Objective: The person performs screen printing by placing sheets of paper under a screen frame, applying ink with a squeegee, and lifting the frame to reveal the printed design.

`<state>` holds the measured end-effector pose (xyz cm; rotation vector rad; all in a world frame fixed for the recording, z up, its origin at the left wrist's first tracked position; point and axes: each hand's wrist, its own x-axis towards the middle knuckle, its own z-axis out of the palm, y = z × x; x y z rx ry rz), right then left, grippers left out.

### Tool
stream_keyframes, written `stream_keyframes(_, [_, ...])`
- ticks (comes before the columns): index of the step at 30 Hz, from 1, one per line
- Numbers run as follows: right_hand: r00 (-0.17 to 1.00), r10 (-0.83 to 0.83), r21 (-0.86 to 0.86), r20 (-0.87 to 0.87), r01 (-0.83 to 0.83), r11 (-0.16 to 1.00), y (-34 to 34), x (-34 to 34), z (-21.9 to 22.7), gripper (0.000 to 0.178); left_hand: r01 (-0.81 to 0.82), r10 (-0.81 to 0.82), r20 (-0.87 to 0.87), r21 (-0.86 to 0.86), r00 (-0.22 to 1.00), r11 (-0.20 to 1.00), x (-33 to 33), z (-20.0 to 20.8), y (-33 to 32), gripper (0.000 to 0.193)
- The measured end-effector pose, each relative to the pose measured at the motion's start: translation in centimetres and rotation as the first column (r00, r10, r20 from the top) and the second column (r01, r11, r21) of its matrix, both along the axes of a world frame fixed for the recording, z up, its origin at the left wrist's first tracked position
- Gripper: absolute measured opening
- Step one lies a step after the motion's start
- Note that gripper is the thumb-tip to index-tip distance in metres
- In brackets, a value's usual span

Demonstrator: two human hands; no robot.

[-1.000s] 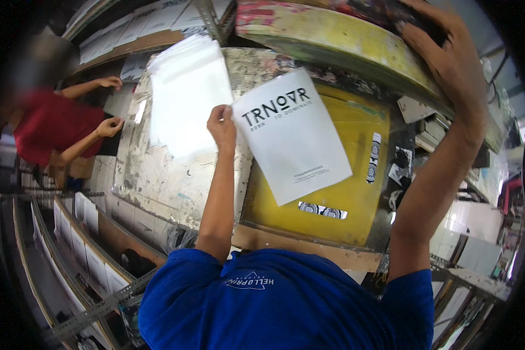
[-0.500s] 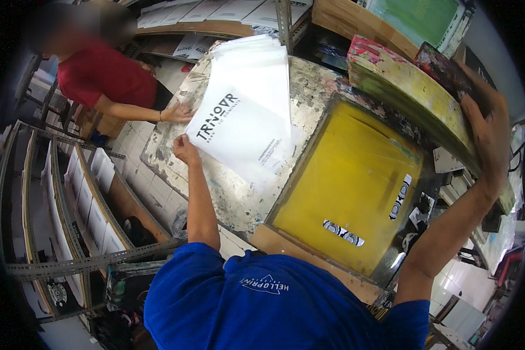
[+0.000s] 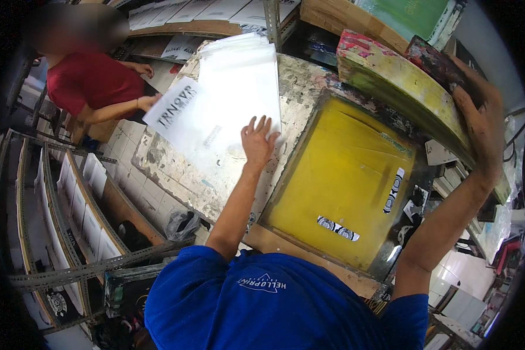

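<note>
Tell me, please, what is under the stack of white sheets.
The stack of white sheets lies on a worn, paint-stained table, whose surface shows beside it. The area directly beneath is covered, so I cannot tell if anything else is there.

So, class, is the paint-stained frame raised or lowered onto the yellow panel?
Raised: the paint-stained frame is tilted up by the right hand, leaving the yellow panel uncovered.
</note>
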<state>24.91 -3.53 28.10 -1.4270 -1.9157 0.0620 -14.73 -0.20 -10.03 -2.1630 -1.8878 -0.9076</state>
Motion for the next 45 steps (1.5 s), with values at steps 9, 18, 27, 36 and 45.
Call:
stream_keyframes(9, [0.999, -0.029, 0.056, 0.033, 0.027, 0.998, 0.0, -0.5, 0.0, 0.04, -0.096, 0.202, 0.669, -0.192, 0.716, 0.977, 1.2, -1.4, 1.5, 0.016])
stream_keyframes(18, [0.974, -0.092, 0.104, 0.208, 0.072, 0.992, -0.5, -0.1, 0.0, 0.041, 0.278, -0.218, 0.184, -0.431, 0.958, 0.859, 5.1, 4.6, -6.6, 0.044])
stream_keyframes(27, [0.968, -0.168, 0.072, 0.189, 0.157, 0.985, -2.8, -5.9, 2.5, 0.036, 0.645, -0.674, 0.079, -0.392, 0.734, 0.656, 13.8, -2.0, -7.0, 0.065])
stream_keyframes(36, [1.0, 0.012, -0.098, 0.003, -0.012, 0.995, -2.8, -3.9, 3.7, 0.036, 0.799, -0.831, 0.159, -0.42, 0.533, 0.431, 19.7, -2.0, -8.5, 0.063])
stream_keyframes(45, [0.999, 0.032, -0.083, -0.038, -0.035, 0.996, -3.0, -4.2, 3.4, 0.036, 0.811, -0.85, 0.161, -0.429, 0.501, 0.397, 19.4, -1.9, -10.9, 0.063])
